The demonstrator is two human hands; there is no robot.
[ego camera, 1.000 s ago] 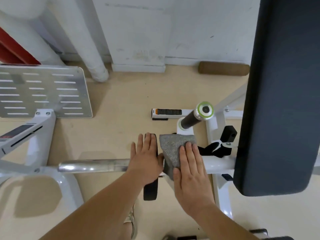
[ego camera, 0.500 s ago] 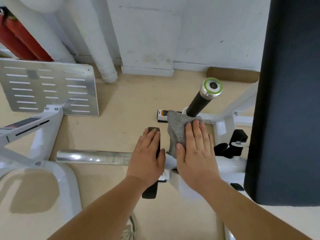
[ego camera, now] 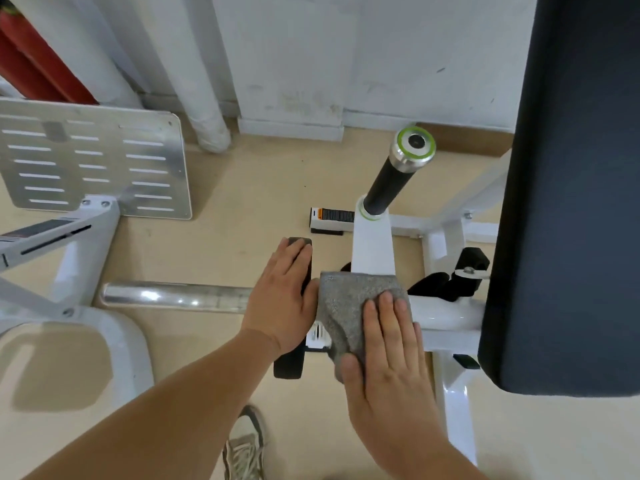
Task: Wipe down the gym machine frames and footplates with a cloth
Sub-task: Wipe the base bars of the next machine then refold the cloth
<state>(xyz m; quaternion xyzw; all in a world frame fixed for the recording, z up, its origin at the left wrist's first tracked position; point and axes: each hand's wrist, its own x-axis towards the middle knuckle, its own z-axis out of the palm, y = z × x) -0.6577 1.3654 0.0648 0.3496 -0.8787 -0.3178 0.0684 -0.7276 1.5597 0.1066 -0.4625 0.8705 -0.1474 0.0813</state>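
**Fig.** We see the cloth (ego camera: 346, 306) draped over the white frame (ego camera: 446, 313) at the joint below the upright handle (ego camera: 389, 183). Its lower edge hangs off the near side of the frame. The right hand (ego camera: 388, 348) lies palm down on the cloth. Its fingers (ego camera: 386, 313) are straight and close together, and the thumb is set apart on the hanging edge. Its grip is spread flat, pressing the cloth and not pinching it. The forearm enters from the near right of the frame. The left hand (ego camera: 282, 299) rests palm down just left of the frame, beside the cloth's edge. Its fingers (ego camera: 294, 258) are straight and together over a black collar (ego camera: 289, 367), with the wrist above the chrome bar (ego camera: 173, 295) that leaves the frame leftward. Its grip is likewise flat, holding nothing. A slotted footplate (ego camera: 104, 161) stands well left of the frame, and a dark pad (ego camera: 571, 202) hides the frame's right end.
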